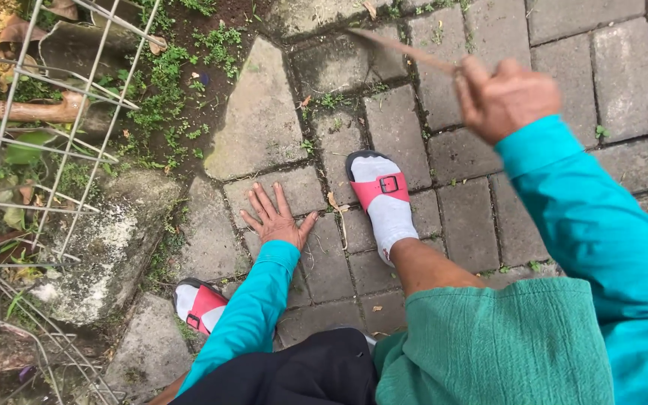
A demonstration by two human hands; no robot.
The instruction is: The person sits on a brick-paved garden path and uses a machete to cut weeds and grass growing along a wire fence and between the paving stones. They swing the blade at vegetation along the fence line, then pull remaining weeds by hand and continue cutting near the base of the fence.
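Here your right hand [505, 96] is clenched around a thin stick-like tool [406, 49], raised above the paving stones [459, 217] and blurred, its tip pointing toward the cracked slab [260, 120]. Your left hand [275, 219] lies flat and released on the pavers, fingers spread, holding nothing, just beside your sandalled foot [382, 201]. Small weeds [331, 101] show green in the joints near the tool's tip and along the soil edge [181, 82], so judging by them, most of the clearing looks left to do.
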